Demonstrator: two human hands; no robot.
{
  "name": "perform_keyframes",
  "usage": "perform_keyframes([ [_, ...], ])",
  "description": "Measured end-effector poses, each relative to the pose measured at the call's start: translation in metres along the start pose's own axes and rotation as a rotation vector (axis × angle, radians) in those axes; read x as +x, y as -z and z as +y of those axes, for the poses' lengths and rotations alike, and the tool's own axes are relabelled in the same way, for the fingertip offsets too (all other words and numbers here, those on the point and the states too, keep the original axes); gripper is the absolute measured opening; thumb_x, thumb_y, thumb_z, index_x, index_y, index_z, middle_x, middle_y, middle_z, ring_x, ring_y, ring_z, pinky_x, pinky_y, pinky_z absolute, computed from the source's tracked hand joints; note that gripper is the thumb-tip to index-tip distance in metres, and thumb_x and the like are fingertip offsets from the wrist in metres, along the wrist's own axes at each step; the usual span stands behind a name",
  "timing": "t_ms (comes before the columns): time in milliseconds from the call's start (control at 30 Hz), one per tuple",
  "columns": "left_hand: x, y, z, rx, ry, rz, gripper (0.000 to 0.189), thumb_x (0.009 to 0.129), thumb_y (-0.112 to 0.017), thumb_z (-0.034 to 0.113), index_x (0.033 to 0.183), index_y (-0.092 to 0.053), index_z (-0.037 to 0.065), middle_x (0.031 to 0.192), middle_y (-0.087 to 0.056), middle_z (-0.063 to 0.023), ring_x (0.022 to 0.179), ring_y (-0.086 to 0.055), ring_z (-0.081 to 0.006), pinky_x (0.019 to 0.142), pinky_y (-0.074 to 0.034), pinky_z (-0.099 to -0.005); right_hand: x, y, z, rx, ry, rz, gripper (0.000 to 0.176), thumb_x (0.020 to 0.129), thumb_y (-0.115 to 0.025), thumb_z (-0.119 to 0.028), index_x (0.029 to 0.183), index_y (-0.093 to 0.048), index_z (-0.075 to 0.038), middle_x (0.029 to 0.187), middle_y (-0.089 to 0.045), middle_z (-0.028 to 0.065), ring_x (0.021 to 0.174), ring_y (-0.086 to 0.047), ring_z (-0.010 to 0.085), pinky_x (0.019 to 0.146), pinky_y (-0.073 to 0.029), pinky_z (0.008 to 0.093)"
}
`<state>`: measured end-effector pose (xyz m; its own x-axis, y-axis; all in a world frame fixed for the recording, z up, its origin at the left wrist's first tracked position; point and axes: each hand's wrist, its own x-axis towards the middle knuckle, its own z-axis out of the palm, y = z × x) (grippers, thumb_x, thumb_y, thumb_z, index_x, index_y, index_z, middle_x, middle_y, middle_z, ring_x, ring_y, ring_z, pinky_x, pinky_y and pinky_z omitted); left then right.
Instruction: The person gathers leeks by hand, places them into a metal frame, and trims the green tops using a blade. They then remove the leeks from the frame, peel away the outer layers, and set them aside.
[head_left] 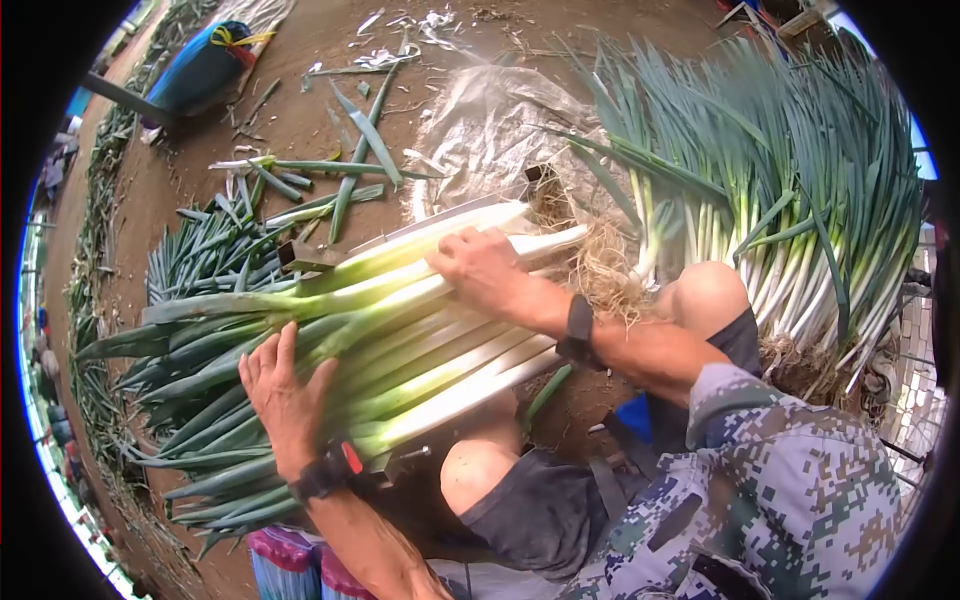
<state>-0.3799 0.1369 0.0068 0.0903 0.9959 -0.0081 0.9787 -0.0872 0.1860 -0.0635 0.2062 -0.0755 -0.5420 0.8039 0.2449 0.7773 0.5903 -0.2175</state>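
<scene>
A layer of large green onions lies in front of me, white stems to the right and green leaves to the left. They rest across a low metal frame, whose corner shows at the far side. My right hand has its fingers curled over a white stem near the top of the layer. Lower left, my left hand lies across the leaves with fingers spread and thumb apart. Stringy cut roots are heaped just beyond the stem ends.
A big stand of untrimmed green onions leans upright at the right. Cut leaf tops lie to the left. Behind the frame is a crumpled plastic sheet. A blue bundle stands far left. My bare knees flank the work area.
</scene>
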Motion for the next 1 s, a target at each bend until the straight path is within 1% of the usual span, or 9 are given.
perform_keyframes([
  [267, 0.009, -0.034, -0.022, -0.091, 0.003, -0.004, 0.063, 0.082, -0.08, 0.033, 0.138, -0.06, 0.014, 0.134, -0.058, -0.0139, 0.125, -0.049, -0.0353, 0.11, -0.035, -0.0464, 0.015, -0.007, 0.013, 0.078, 0.007, -0.151, 0.035, 0.071, -0.077, -0.019, 0.103, -0.065, -0.01, 0.103, -0.06, 0.0103, 0.099, -0.061, 0.028, 0.08, -0.049, 0.0418],
  [333, 0.008, -0.035, -0.024, -0.088, 0.008, 0.005, 0.063, 0.082, -0.08, 0.036, 0.138, -0.06, 0.015, 0.135, -0.058, -0.0146, 0.126, -0.048, -0.0358, 0.111, -0.035, -0.0464, 0.005, 0.009, -0.009, 0.042, -0.064, -0.055, 0.059, 0.075, -0.08, -0.028, 0.127, -0.058, -0.01, 0.12, -0.062, 0.0132, 0.115, -0.058, 0.0305, 0.098, -0.044, 0.046],
  [467, 0.007, -0.039, -0.026, -0.098, 0.026, -0.006, 0.064, 0.08, -0.081, 0.036, 0.137, -0.061, 0.015, 0.136, -0.058, -0.0148, 0.129, -0.048, -0.0358, 0.113, -0.033, -0.0466, -0.045, 0.116, -0.046, 0.598, -0.01, -0.039, 0.04, 0.086, -0.075, -0.024, 0.119, -0.062, -0.005, 0.1, -0.067, 0.0141, 0.095, -0.067, 0.0337, 0.083, -0.053, 0.044],
  [533, 0.007, -0.043, -0.026, -0.127, 0.035, -0.003, 0.064, 0.08, -0.082, 0.034, 0.137, -0.062, 0.015, 0.137, -0.058, -0.0146, 0.13, -0.048, -0.0355, 0.114, -0.031, -0.0469, -0.091, 0.151, -0.036, 0.826, -0.175, 0.161, 0.031, 0.093, -0.069, -0.023, 0.118, -0.065, -0.004, 0.08, -0.067, 0.0094, 0.07, -0.068, 0.0241, 0.066, -0.055, 0.0361],
  [600, 0.008, -0.044, -0.025, -0.167, 0.036, 0.003, 0.064, 0.079, -0.082, 0.032, 0.137, -0.062, 0.015, 0.137, -0.058, -0.0142, 0.131, -0.047, -0.035, 0.116, -0.028, -0.0473, -0.138, 0.147, -0.003, 0.894, -0.582, 0.385, 0.021, 0.1, -0.063, -0.023, 0.096, -0.066, -0.003, 0.068, -0.06, 0.0019, 0.054, -0.057, 0.0183, 0.051, -0.045, 0.0273],
  [667, 0.005, -0.04, -0.023, -0.197, 0.054, 0.01, 0.063, 0.079, -0.081, 0.032, 0.136, -0.062, 0.014, 0.137, -0.058, -0.0134, 0.132, -0.047, -0.0342, 0.118, -0.025, -0.0484, -0.18, 0.116, 0.053, 0.99, -1.176, 0.333, 0.031, 0.1, -0.063, -0.038, 0.105, -0.064, -0.007, 0.082, -0.065, 0.0061, 0.066, -0.061, 0.0188, 0.062, -0.054, 0.0358],
  [767, 0.004, -0.045, -0.028, -0.193, 0.036, 0.015, 0.063, 0.079, -0.081, 0.033, 0.136, -0.062, 0.015, 0.137, -0.058, -0.0137, 0.133, -0.047, -0.0339, 0.118, -0.024, -0.0496, -0.219, 0.044, 0.11, 1.421, -1.656, 0.475, 0.041, 0.101, -0.059, -0.046, 0.11, -0.059, -0.006, 0.1, -0.066, 0.0097, 0.08, -0.064, 0.02, 0.064, -0.054, 0.0337],
  [867, 0.004, -0.043, -0.027, -0.169, 0.017, 0.023, 0.065, 0.079, -0.081, 0.033, 0.138, -0.06, 0.015, 0.137, -0.057, -0.0151, 0.132, -0.047, -0.0345, 0.117, -0.025, -0.05, -0.198, 0.019, 0.143, 2.101, -1.449, 0.389, 0.048, 0.101, -0.058, -0.048, 0.118, -0.054, -0.004, 0.109, -0.063, 0.012, 0.093, -0.064, 0.0226, 0.07, -0.055, 0.0368],
  [1000, 0.003, -0.044, -0.025, -0.14, -0.009, 0.07, 0.065, 0.078, -0.083, 0.032, 0.136, -0.061, 0.014, 0.135, -0.058, -0.0161, 0.129, -0.049, -0.0349, 0.114, -0.029, -0.0483, -0.176, 0.006, 0.174, 1.864, -1.511, 0.799, 0.029, 0.101, -0.058, -0.034, 0.089, -0.057, -0.007, 0.083, -0.062, 0.0099, 0.087, -0.063, 0.0253, 0.082, -0.054, 0.0449],
])
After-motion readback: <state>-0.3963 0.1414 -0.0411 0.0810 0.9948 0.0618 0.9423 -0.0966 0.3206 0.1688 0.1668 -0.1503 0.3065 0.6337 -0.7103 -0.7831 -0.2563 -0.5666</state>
